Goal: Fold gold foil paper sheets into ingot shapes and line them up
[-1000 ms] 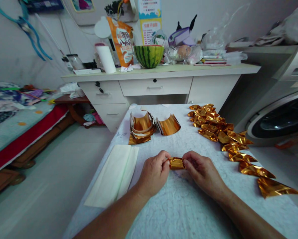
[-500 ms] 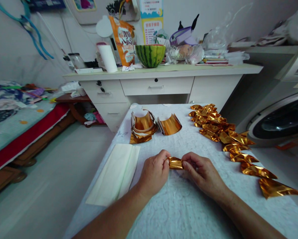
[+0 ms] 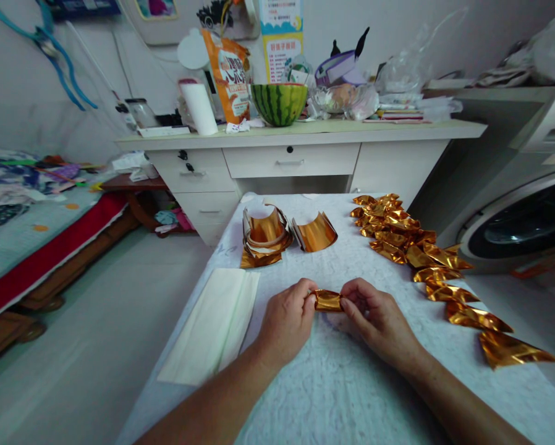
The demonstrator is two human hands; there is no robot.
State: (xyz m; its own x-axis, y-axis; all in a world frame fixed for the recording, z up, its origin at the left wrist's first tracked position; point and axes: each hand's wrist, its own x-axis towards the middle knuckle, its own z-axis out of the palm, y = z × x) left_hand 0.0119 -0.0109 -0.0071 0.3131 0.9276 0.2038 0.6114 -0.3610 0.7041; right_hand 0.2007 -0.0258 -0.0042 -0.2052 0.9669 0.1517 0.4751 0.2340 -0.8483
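Between my hands, a small rolled piece of gold foil paper (image 3: 328, 301) lies crosswise, just above or on the white table cover. My left hand (image 3: 289, 318) is closed, pinching its left end. The right end is pinched by the thumb and fingers of my right hand (image 3: 374, 315). Beyond them sit a stack of curled gold foil sheets (image 3: 266, 232) and a smaller curled stack (image 3: 315, 233). Along the right side runs a row of folded gold foil pieces (image 3: 398, 235), pointed at the ends; the nearest folded piece (image 3: 513, 350) is at the table's right edge.
A folded pale cloth or paper sheet (image 3: 212, 327) lies left of my left arm. Behind the table stands a white desk (image 3: 291, 139) bearing a watermelon half (image 3: 280, 104) and an orange pouch (image 3: 231, 77). At right is a washing machine (image 3: 528, 216); at left, a bed (image 3: 50, 241).
The gold foil piece has turned slightly between my fingers and looks a little narrower and rounder. Both hands keep their pinch, almost in place. The view has shifted very slightly.
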